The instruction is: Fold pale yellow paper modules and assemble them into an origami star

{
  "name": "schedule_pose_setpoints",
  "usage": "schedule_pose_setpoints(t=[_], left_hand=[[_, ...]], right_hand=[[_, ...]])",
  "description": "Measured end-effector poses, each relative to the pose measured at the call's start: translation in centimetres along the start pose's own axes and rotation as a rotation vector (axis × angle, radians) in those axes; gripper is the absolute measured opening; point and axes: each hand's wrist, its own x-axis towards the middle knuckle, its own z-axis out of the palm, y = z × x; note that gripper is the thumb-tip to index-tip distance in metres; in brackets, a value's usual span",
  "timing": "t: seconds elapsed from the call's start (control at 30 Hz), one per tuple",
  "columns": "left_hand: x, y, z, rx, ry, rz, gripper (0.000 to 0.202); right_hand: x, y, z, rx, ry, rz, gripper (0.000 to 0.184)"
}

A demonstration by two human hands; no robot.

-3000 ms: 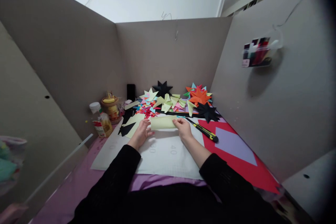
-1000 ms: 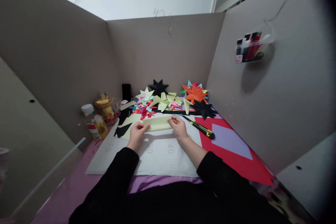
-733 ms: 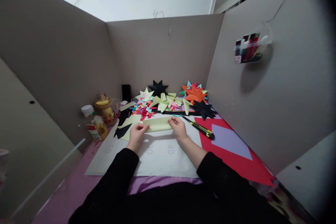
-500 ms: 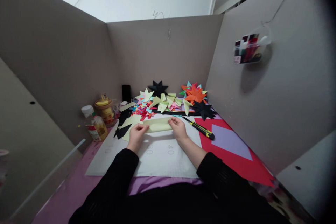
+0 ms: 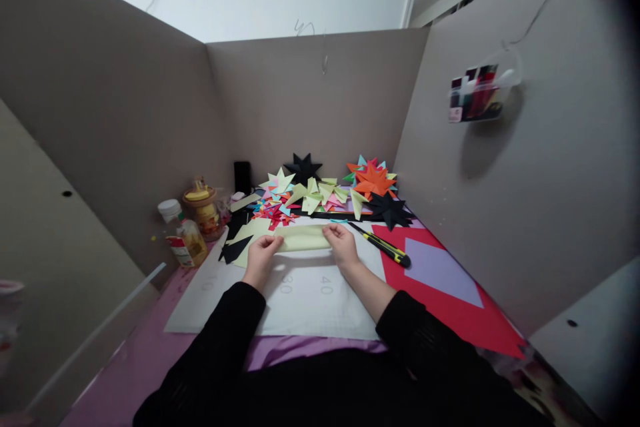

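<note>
Centrally, a pale yellow paper strip (image 5: 303, 238) lies lengthwise across the far edge of a white cutting mat (image 5: 310, 310) on the worktop. The left hand (image 5: 261, 257) holds its left end, fingers closed on the paper, and the right hand (image 5: 343, 245) holds its right end in the same pinched way; both wrists rest low over the mat. Just beside the left hand lie loose yellow and black paper offcuts (image 5: 239, 240). Just right of the right hand a yellow-and-black utility knife (image 5: 383, 245) lies slanted, its near tip on a red sheet (image 5: 453, 320) that carries a lilac sheet (image 5: 440, 273). Behind the strip spreads a heap of folded paper points (image 5: 310, 197) in many colours, with a black star (image 5: 303, 167), an orange star (image 5: 373, 180) and a second black star (image 5: 391, 210) among them. At the left stand a small bottle (image 5: 183, 240) and a yellow-lidded jar (image 5: 203, 210). Cardboard walls (image 5: 310, 107) enclose the worktop, and a clear holder (image 5: 480, 93) hangs on the right one
</note>
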Motion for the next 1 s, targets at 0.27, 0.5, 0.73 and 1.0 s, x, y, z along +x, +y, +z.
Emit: schedule_pose_setpoints(t=[0.27, 0.5, 0.73, 1.0], left_hand=[[0.27, -0.43, 0.06, -0.081, 0.041, -0.045, 0.029], [0.31, -0.38, 0.11, -0.125, 0.025, -0.06, 0.033], [0.38, -0.61, 0.19, -0.128, 0.05, -0.081, 0.032], [0.27, -0.42, 0.2, -0.105, 0.093, -0.057, 0.025]], right_hand=[[0.14, 0.37, -0.04, -0.001, 0.031, -0.04, 0.025], [0.18, 0.71, -0.18, 0.004, 0.033, -0.049, 0.026], [0.28, 0.94, -0.3, -0.02, 0.048, -0.07, 0.027], [0.09, 0.91, -0.23, -0.026, 0.039, -0.071, 0.027]])
